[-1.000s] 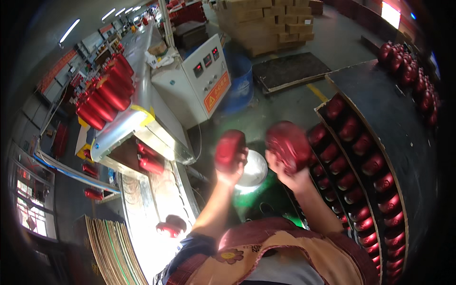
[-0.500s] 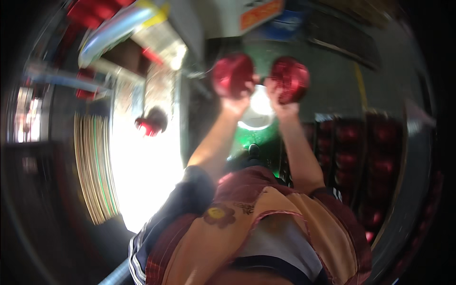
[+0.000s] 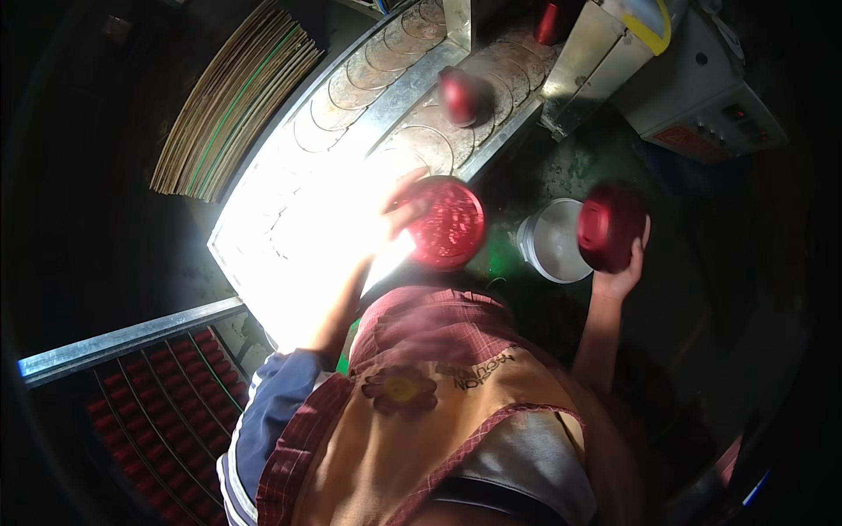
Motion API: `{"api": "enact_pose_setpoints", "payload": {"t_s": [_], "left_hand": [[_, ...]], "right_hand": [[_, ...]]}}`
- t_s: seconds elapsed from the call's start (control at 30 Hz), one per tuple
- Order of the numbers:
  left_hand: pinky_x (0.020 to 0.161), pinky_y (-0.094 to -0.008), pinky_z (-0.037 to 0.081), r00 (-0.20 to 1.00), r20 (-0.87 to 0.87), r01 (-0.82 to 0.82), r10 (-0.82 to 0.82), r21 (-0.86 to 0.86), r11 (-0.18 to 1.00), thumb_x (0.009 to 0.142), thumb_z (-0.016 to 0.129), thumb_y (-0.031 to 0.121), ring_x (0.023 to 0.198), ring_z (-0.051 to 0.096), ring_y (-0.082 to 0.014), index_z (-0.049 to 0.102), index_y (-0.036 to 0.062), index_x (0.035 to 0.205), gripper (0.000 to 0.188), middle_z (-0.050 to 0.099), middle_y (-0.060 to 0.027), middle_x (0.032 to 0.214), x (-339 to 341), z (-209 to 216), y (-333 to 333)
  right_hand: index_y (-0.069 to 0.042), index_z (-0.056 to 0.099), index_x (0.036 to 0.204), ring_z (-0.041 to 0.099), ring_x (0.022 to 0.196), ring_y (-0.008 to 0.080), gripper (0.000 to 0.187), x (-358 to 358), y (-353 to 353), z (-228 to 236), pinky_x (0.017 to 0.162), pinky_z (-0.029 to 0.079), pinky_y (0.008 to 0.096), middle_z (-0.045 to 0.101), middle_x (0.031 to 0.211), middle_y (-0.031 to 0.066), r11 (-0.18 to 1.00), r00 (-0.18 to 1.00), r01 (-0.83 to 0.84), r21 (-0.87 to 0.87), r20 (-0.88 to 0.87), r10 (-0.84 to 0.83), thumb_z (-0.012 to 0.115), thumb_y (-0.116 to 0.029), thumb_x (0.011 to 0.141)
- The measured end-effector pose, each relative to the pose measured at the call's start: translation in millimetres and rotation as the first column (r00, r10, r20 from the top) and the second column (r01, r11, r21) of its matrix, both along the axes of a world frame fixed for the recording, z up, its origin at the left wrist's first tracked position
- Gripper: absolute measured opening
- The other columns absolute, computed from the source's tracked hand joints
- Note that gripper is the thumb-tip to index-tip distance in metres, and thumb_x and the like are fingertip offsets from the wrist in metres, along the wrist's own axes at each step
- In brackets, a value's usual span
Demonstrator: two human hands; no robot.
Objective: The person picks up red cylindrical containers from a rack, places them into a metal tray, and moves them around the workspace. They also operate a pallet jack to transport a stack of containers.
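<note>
Gripping by the sides seems wise: right hand (image 3: 624, 275) curls fingers round right can (image 3: 605, 230); left hand (image 3: 401, 209) spreads fingers against left can (image 3: 449, 223), grip unclear.

We've got a sheet stack (image 3: 232, 110) upper left, control cabinet (image 3: 702, 88) upper right.
Stack is many thin brownish layers, bowed by the lens; on the cabinet we see an orange label (image 3: 684, 139) and a small red display (image 3: 738, 113), both dim, with yellow trim (image 3: 652, 31) near it. White bucket (image 3: 527, 238) sits open on the dark floor (image 3: 570, 162), right of centre; metal rail (image 3: 132, 338) slants across lower left.
</note>
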State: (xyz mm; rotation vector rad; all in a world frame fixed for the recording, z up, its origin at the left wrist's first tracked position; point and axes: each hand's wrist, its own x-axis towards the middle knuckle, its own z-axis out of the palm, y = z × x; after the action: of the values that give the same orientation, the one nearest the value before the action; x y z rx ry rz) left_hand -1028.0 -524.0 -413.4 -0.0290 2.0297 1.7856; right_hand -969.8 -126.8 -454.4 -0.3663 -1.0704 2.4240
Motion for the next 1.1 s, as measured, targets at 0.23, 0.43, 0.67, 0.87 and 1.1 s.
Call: {"api": "enact_pose_setpoints", "payload": {"t_s": [0.23,0.43,0.67,0.87,1.1], "left_hand": [[0.106,-0.0459,0.042,0.803,-0.560,-0.510,0.207,-0.464,0.724,0.084,0.072,0.018,0.126,0.046,-0.0418,0.049,0.0262,0.141,0.062,0.034,-0.0261,0.144,-19,-60,-53],[0.092,-0.0483,0.051,0.808,-0.589,-0.479,-0.014,-0.670,0.567,0.076,0.074,0.014,0.122,0.047,-0.0438,0.051,0.0341,0.138,0.069,0.034,-0.0214,0.147,-75,-112,-8],[0.108,-0.0488,0.039,0.812,-0.561,-0.290,-0.159,-0.626,0.724,0.071,0.077,0.004,0.135,0.034,-0.0449,0.047,0.0334,0.142,0.082,0.018,-0.0231,0.157,-131,-113,40],[0.110,-0.0503,0.032,0.589,-0.794,-0.334,-0.150,-0.408,0.850,0.093,0.061,0.033,0.136,0.036,-0.0416,0.057,0.0158,0.138,0.048,0.028,-0.0255,0.155,-167,-82,86],[0.099,-0.0401,0.048,0.599,-0.761,0.389,-0.251,0.002,0.921,0.098,0.054,0.013,0.132,0.046,-0.0322,0.054,0.0003,0.134,0.038,0.043,-0.0179,0.145,-125,-2,229]], "right_hand": [[-0.018,0.068,0.120,0.051,0.120,0.0301,0.049,-126,-208,-23,0.099,0.045,0.0367,0.052,0.124,0.0131,0.348,0.985,0.044,0.936,-0.098,0.139,0.076,-0.002,0.073],[-0.032,0.069,0.119,0.051,0.123,0.0293,0.053,-204,-263,-91,0.100,0.047,0.0359,0.045,0.138,0.0096,0.427,0.965,-0.261,0.866,0.228,0.126,0.074,-0.001,0.076],[-0.033,0.059,0.134,0.028,0.136,0.0426,0.064,-253,-207,-85,0.112,0.034,0.0460,0.027,0.151,0.0223,0.142,0.975,-0.218,0.965,0.221,-0.002,0.074,-0.009,0.077],[-0.022,0.059,0.133,0.047,0.126,0.0261,0.052,-149,-68,46,0.102,0.044,0.0378,0.040,0.145,0.0121,0.160,0.998,-0.050,0.986,0.055,-0.028,0.066,-0.004,0.085],[-0.013,0.059,0.129,0.051,0.122,0.0284,0.040,176,71,245,0.097,0.049,0.0399,0.053,0.131,0.0129,-0.287,0.709,-0.138,0.948,-0.108,-0.697,0.065,-0.014,0.090]]}}
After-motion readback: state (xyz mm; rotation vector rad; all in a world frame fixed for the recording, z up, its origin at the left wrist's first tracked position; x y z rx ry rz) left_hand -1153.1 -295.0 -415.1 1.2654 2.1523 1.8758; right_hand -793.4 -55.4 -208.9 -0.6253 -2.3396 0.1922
